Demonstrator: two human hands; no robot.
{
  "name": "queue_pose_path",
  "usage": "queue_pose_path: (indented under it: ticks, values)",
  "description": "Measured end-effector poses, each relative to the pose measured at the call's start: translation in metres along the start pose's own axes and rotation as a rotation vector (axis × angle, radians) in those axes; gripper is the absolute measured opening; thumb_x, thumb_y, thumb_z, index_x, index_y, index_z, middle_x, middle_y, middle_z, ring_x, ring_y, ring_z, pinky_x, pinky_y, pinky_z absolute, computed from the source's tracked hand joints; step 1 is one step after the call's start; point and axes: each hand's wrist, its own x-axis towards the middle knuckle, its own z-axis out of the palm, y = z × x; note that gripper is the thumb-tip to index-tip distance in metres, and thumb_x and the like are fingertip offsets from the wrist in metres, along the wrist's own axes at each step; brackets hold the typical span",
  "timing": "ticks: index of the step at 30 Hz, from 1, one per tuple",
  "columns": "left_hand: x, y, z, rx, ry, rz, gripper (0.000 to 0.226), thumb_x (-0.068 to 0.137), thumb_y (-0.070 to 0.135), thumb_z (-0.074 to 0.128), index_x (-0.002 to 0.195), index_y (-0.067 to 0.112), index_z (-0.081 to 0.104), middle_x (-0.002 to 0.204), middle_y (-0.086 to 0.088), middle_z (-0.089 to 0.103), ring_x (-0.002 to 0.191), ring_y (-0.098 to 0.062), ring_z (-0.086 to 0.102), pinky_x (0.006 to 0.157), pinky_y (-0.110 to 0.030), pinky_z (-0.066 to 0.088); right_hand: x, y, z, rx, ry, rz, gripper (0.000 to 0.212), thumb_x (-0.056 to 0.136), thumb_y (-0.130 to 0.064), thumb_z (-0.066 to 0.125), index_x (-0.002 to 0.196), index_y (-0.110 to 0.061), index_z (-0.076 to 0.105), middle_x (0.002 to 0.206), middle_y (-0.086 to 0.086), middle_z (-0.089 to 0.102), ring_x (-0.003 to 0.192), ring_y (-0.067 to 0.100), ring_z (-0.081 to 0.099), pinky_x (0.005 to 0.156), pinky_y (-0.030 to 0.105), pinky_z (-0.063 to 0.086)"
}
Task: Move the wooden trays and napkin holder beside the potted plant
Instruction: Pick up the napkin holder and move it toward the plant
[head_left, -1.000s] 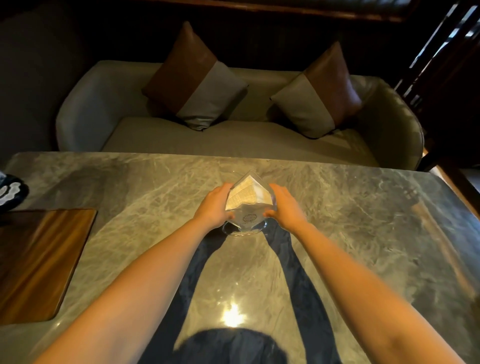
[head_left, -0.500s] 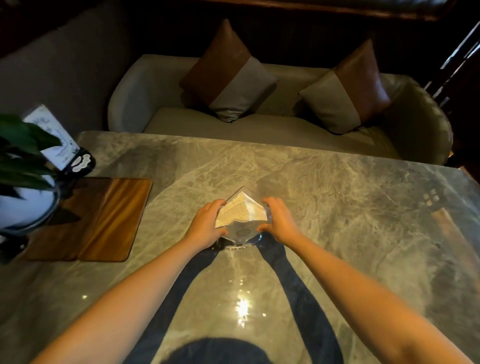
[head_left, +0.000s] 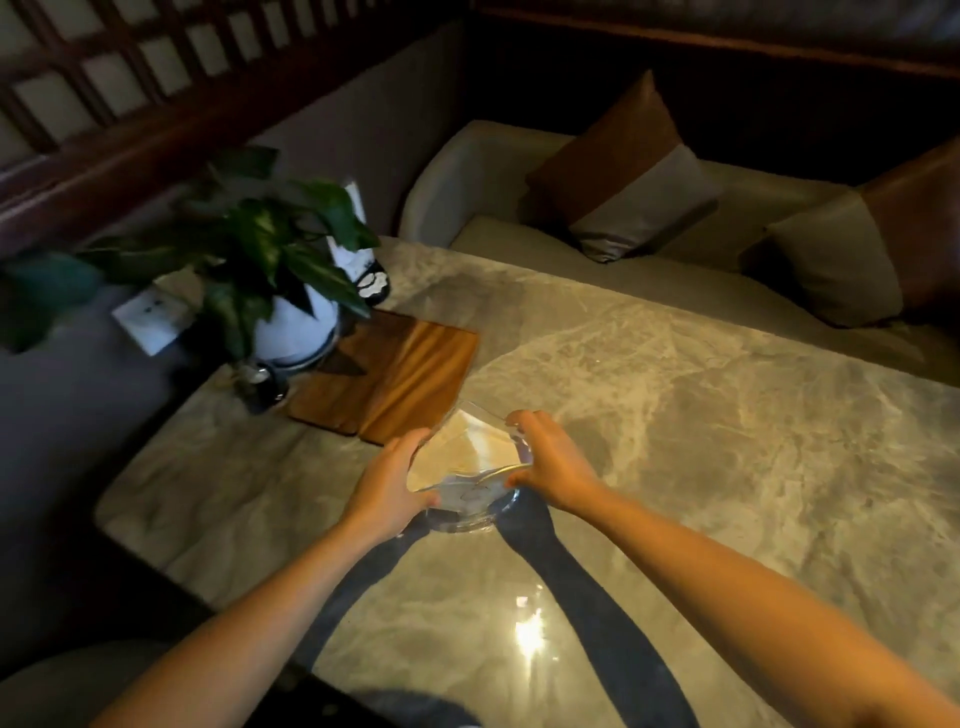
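Note:
A clear napkin holder (head_left: 470, 462) with pale folded napkins sits between my two hands over the marble table (head_left: 701, 415). My left hand (head_left: 387, 486) grips its left side and my right hand (head_left: 553, 462) grips its right side. Just beyond it to the left lie the wooden trays (head_left: 395, 376), flat and stacked on the table. The potted plant (head_left: 275, 260), green leaves in a white pot, stands at the table's far left corner, touching the trays' left edge. I cannot tell whether the holder's base touches the table.
A small card stand (head_left: 363, 260) stands behind the plant. A dark small object (head_left: 262, 382) sits at the pot's foot. A grey sofa (head_left: 649, 254) with two cushions runs along the far side. A wall lies left of the table.
The napkin holder has travelled left across the table in both hands, toward the trays. The view has swung left, bringing the plant fully into sight.

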Motion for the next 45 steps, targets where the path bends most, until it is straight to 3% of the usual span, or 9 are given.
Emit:
queue_pose_path:
  ticks: [4, 6, 8, 15, 18, 29, 36, 40, 45]
  values:
    - [-0.019, -0.038, -0.048, -0.021, 0.127, -0.06, 0.069, 0.065, 0.002, 0.078, 0.126, 0.016, 0.047, 0.119, -0.003, 0.057, 0.107, -0.02, 0.055, 0.087, -0.035, 0.049, 0.026, -0.057, 0.025, -0.015, -0.046, -0.122, 0.063, 0.074, -0.014, 0.076, 0.128, -0.01, 0.044, 0.134, 0.011, 0.046, 0.122, 0.028, 0.046, 0.096, 0.032, 0.042]
    - [-0.027, -0.057, -0.07, -0.044, 0.179, -0.101, 0.069, 0.065, 0.003, 0.078, 0.126, 0.016, 0.046, 0.121, -0.006, 0.057, 0.108, -0.023, 0.056, 0.089, -0.041, 0.051, 0.04, -0.086, 0.038, -0.022, -0.06, -0.184, 0.061, 0.075, -0.014, 0.076, 0.127, -0.011, 0.045, 0.133, 0.011, 0.047, 0.12, 0.027, 0.047, 0.095, 0.031, 0.042]
    - [-0.033, -0.074, -0.091, -0.059, 0.234, -0.151, 0.07, 0.065, 0.005, 0.078, 0.126, 0.015, 0.046, 0.124, -0.01, 0.058, 0.109, -0.026, 0.056, 0.09, -0.045, 0.052, 0.055, -0.116, 0.051, -0.041, -0.078, -0.234, 0.065, 0.075, -0.014, 0.076, 0.131, -0.013, 0.043, 0.135, 0.011, 0.046, 0.122, 0.027, 0.048, 0.098, 0.032, 0.042]
    - [-0.04, -0.123, -0.154, -0.05, 0.435, -0.253, 0.067, 0.063, -0.002, 0.076, 0.123, 0.008, 0.049, 0.121, -0.012, 0.058, 0.111, -0.029, 0.055, 0.082, -0.031, 0.042, 0.112, -0.203, 0.088, -0.11, -0.172, -0.388, 0.081, 0.075, -0.01, 0.075, 0.143, -0.014, 0.031, 0.146, 0.016, 0.038, 0.133, 0.033, 0.039, 0.106, 0.039, 0.038]
    - [-0.036, -0.141, -0.176, -0.03, 0.488, -0.289, 0.065, 0.062, 0.002, 0.077, 0.121, 0.009, 0.051, 0.12, -0.012, 0.06, 0.109, -0.029, 0.056, 0.083, -0.033, 0.044, 0.139, -0.233, 0.1, -0.147, -0.212, -0.435, 0.08, 0.075, -0.006, 0.074, 0.143, -0.012, 0.032, 0.143, 0.019, 0.04, 0.13, 0.037, 0.043, 0.103, 0.042, 0.039]
    - [-0.014, -0.194, -0.213, -0.061, 0.573, -0.469, 0.064, 0.062, 0.005, 0.078, 0.118, 0.008, 0.048, 0.12, -0.016, 0.059, 0.108, -0.033, 0.057, 0.086, -0.041, 0.049, 0.218, -0.297, 0.152, -0.234, -0.364, -0.556, 0.078, 0.074, 0.005, 0.071, 0.141, -0.013, 0.035, 0.138, 0.021, 0.043, 0.125, 0.04, 0.044, 0.102, 0.046, 0.041]
    - [0.004, -0.208, -0.224, 0.007, 0.539, -0.508, 0.064, 0.067, 0.011, 0.078, 0.121, 0.009, 0.045, 0.124, -0.015, 0.056, 0.112, -0.032, 0.055, 0.086, -0.038, 0.048, 0.242, -0.307, 0.163, -0.185, -0.402, -0.534, 0.075, 0.075, 0.007, 0.069, 0.14, -0.013, 0.036, 0.139, 0.021, 0.043, 0.124, 0.04, 0.046, 0.101, 0.041, 0.04]
    - [0.011, -0.211, -0.225, 0.096, 0.516, -0.501, 0.064, 0.069, 0.014, 0.077, 0.122, 0.008, 0.043, 0.125, -0.017, 0.056, 0.113, -0.035, 0.054, 0.088, -0.043, 0.048, 0.249, -0.309, 0.161, -0.128, -0.435, -0.509, 0.065, 0.082, 0.005, 0.061, 0.14, -0.012, 0.036, 0.138, 0.02, 0.041, 0.123, 0.038, 0.046, 0.092, 0.033, 0.039]
    - [0.011, -0.214, -0.217, 0.132, 0.553, -0.505, 0.068, 0.071, 0.014, 0.076, 0.128, 0.006, 0.04, 0.128, -0.018, 0.055, 0.115, -0.036, 0.052, 0.09, -0.043, 0.046, 0.249, -0.311, 0.159, -0.199, -0.428, -0.581, 0.069, 0.078, 0.011, 0.064, 0.138, -0.006, 0.036, 0.136, 0.024, 0.043, 0.121, 0.04, 0.048, 0.094, 0.041, 0.043]
